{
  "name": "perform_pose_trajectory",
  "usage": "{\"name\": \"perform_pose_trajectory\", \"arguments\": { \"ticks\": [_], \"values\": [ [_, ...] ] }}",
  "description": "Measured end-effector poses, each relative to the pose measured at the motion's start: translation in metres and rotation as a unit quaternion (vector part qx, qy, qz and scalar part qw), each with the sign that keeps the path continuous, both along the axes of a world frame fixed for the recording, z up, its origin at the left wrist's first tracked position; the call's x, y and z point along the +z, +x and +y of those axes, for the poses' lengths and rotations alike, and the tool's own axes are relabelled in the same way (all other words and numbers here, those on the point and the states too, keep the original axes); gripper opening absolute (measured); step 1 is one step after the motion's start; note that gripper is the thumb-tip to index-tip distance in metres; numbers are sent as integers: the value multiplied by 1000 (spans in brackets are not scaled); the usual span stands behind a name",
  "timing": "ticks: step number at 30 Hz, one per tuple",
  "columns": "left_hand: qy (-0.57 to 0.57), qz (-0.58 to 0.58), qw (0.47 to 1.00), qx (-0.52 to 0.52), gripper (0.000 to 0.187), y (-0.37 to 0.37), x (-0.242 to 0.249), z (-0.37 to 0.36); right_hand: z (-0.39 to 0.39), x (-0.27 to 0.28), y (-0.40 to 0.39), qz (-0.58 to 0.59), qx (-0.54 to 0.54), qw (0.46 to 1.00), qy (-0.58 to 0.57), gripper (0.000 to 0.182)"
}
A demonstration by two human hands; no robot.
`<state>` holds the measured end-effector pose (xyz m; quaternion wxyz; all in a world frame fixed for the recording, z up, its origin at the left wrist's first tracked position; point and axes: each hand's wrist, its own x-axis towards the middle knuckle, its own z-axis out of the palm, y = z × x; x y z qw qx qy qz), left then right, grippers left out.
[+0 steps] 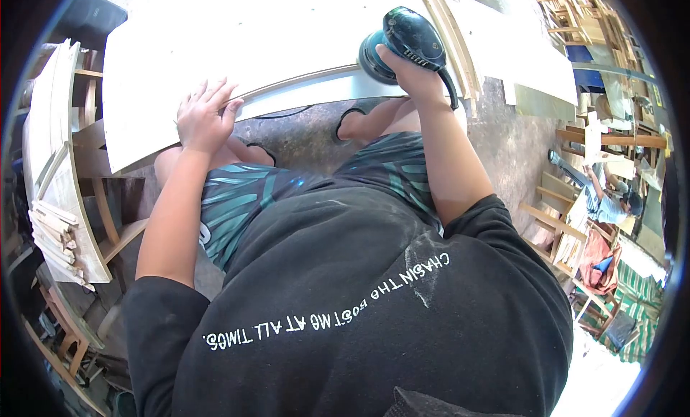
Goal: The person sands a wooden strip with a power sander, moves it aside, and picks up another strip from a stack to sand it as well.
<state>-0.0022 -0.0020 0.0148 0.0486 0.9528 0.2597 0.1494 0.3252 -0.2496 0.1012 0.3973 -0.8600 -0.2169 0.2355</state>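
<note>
In the head view, my right hand (417,79) is wrapped round a dark teal-and-black power sander (413,39). A cord hangs from its near end, and its round base sits by the end of a thin wooden strip (302,77). The strip lies along the near edge of a large white board (237,36), which is strongly overexposed. My left hand (207,118) rests flat at the strip's left end, fingers stretched out and thumb apart, pressing on the board.
Long wooden strips (460,43) stand beside the sander. At the left is a bench (54,158) with a bundle of sticks (54,234). A person in a light blue shirt (607,208) sits among timber at the right. My foot (350,126) shows beneath the board.
</note>
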Motion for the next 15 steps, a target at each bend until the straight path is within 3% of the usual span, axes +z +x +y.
{"name": "perform_pose_trajectory", "arguments": {
  "ticks": [8, 9, 11, 15],
  "values": [
    [-18, -2, 1000, 9, 37, 2, -1, 1, 26, -15, -21, 66, 14, 998, -5, 64],
    [-16, -2, 1000, 6, 37, 2, 0, 1, 29, -25, -26, 72, 29, 997, -20, 80],
    [-10, -2, 1000, 1, 37, 2, 2, 1, 37, -36, -40, 105, 47, 993, 11, 82],
    [-14, -13, 1000, 3, 36, 3, 2, 0, 68, 1, -80, -17, 155, 987, 47, 59]
  ]
}}
